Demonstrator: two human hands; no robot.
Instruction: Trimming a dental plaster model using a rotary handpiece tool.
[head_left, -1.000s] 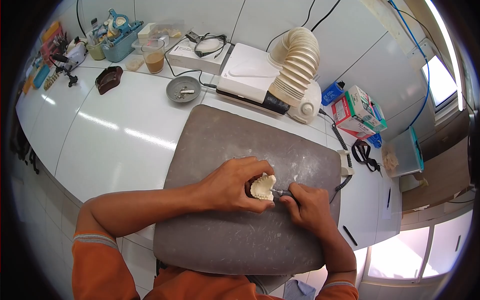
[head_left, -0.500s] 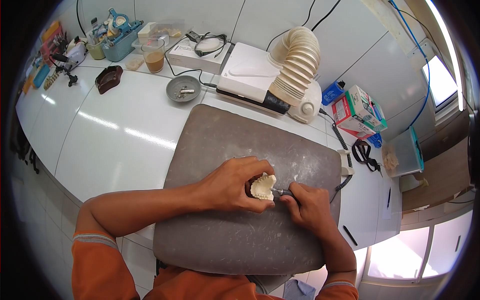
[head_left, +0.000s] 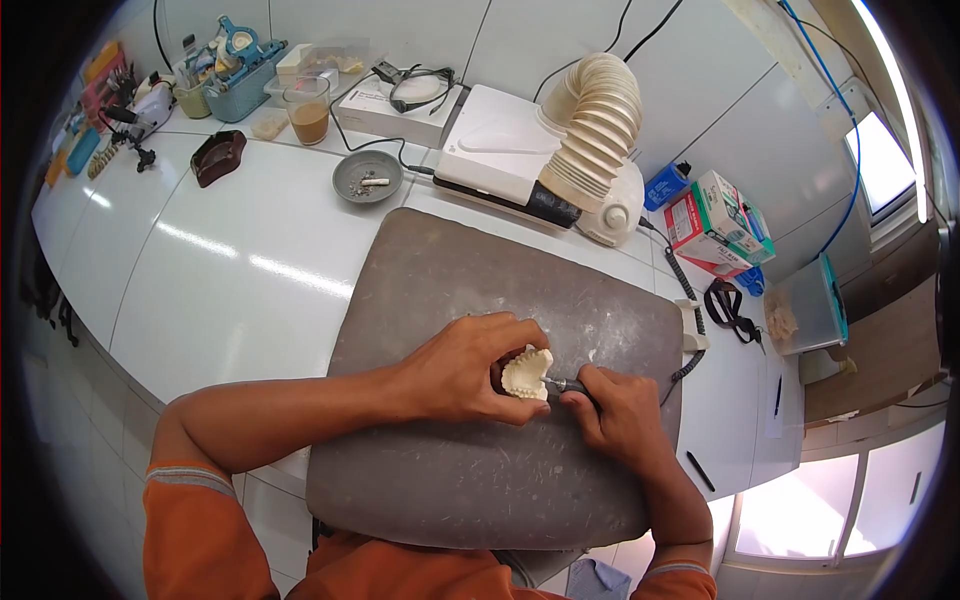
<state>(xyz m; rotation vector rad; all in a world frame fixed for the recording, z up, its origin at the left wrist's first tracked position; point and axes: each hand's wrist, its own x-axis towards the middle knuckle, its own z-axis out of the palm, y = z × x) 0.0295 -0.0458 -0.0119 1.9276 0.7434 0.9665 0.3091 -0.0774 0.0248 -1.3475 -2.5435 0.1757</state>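
Over the grey-brown mat [head_left: 470, 270], my left hand [head_left: 465, 370] is closed round a cream plaster dental model [head_left: 526, 376], whose row of teeth faces left. Its thumb and fingers grip the model at top and bottom. In my right hand [head_left: 625, 415] is a dark rotary handpiece [head_left: 572, 385], held like a pen. The handpiece's thin metal tip points left and meets, or nearly meets, the model's right edge. Part of the model is hidden by my left fingers. Pale dust and scratches mark the mat near both hands.
Behind the mat stands a white dust extractor [head_left: 500, 135] with a ribbed hose [head_left: 600, 120]. A grey ashtray [head_left: 350, 185] and a glass of brown drink [head_left: 308, 122] are further left. A coiled cord [head_left: 688, 285] runs down the right side, near glove boxes [head_left: 705, 225] and a black pen [head_left: 700, 471].
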